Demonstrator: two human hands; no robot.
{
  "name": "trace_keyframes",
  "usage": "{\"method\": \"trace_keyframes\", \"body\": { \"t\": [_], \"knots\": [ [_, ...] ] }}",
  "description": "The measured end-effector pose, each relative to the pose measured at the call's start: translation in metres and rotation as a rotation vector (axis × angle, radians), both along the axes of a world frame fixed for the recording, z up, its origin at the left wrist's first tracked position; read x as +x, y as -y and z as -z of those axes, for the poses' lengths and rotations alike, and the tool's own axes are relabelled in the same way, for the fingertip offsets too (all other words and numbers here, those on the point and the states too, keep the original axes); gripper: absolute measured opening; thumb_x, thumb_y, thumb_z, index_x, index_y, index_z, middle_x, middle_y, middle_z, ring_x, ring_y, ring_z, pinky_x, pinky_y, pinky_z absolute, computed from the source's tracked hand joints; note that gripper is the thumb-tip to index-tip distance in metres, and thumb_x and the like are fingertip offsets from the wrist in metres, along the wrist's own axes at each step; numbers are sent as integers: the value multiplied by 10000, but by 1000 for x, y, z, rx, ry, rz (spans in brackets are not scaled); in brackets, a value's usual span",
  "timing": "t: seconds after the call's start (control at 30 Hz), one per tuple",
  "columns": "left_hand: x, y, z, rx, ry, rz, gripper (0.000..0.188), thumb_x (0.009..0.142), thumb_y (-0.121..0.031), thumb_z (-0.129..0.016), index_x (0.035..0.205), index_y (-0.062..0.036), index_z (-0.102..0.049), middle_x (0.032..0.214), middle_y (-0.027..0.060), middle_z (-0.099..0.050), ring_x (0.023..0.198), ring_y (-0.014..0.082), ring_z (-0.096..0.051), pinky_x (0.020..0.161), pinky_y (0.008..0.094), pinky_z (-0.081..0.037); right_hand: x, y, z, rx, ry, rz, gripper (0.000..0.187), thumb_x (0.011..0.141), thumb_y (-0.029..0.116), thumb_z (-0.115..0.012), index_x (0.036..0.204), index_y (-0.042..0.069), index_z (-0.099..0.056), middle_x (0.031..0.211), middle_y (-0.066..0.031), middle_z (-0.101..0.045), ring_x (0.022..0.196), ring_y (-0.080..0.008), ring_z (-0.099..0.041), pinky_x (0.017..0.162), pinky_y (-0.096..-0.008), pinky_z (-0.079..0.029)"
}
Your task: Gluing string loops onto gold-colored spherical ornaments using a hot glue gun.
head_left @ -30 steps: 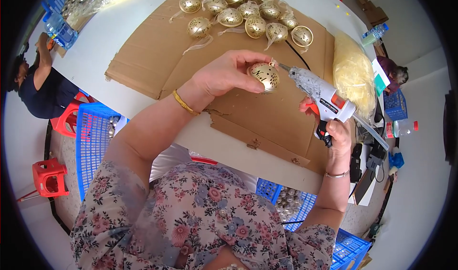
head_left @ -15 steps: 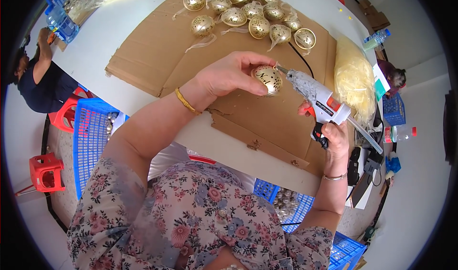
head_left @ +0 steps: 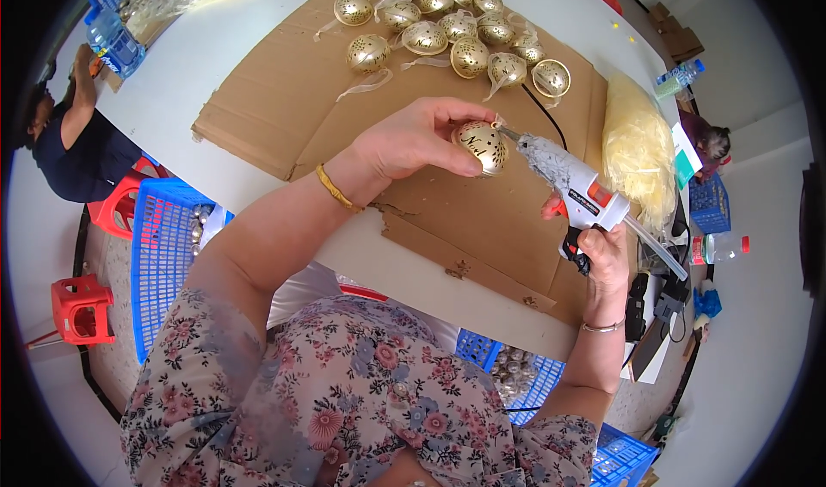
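Note:
Pinched between the thumb and fingers of my left hand [head_left: 422,138] is a pale gold ball ornament [head_left: 482,147] with dark lettering and a pattern of dark dots. My right hand [head_left: 602,250] is wrapped round the handle of a white hot glue gun [head_left: 572,186], whose front is caked with grey residue. A clear glue stick [head_left: 656,248] sticks out of its back. The nozzle meets or nearly meets the small loop at the ornament's top. Both hands are above a brown cardboard sheet [head_left: 284,100]. Farther back on it lie several gold ornaments [head_left: 469,55], many with sheer ribbons.
A plastic bag of cream-coloured material [head_left: 637,147] lies right of the cardboard on the white table [head_left: 185,113]. Blue baskets [head_left: 159,263] stand below the table edge. Bottles [head_left: 116,44] are at both sides. One person [head_left: 73,143] sits left, another [head_left: 710,138] far right.
The view has shifted slightly. The ornament and the glue gun stay in nearly the same place, nozzle at the ornament's top; both hands keep their hold.

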State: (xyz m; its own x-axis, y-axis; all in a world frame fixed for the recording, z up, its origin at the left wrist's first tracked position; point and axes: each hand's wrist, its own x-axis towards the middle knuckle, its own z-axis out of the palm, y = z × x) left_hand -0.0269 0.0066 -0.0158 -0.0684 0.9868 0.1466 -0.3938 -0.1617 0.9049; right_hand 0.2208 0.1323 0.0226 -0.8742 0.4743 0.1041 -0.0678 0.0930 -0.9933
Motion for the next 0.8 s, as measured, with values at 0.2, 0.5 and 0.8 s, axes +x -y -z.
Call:
{"method": "trace_keyframes", "body": {
  "t": [0.2,0.5,0.8],
  "knots": [
    [-1,-1,1,-3,7,8,642,632,8,-741,1210,30,-464,1144,103,-556,1025,160,-539,889,295,-441,2,-2,1,-11,22,-2,707,680,431,-715,1158,-43,-498,912,-149,-594,840,-232,-569,787,-359,-424],
    [3,-1,0,0,-65,-62,653,616,-14,-758,1190,58,-456,1004,84,-571,895,143,-568,760,274,-492,0,0,0,-12,11,-19,701,676,424,-719,1169,-24,-502,914,-141,-591,817,-212,-563,774,-343,-415],
    [1,-1,0,-16,-53,-23,613,613,-4,-754,1166,-4,-491,1135,72,-554,1031,151,-523,907,291,-420,0,2,1,-32,22,11,713,664,430,-731,1174,-14,-506,903,-137,-592,808,-205,-561,751,-330,-419]
  ]
}}
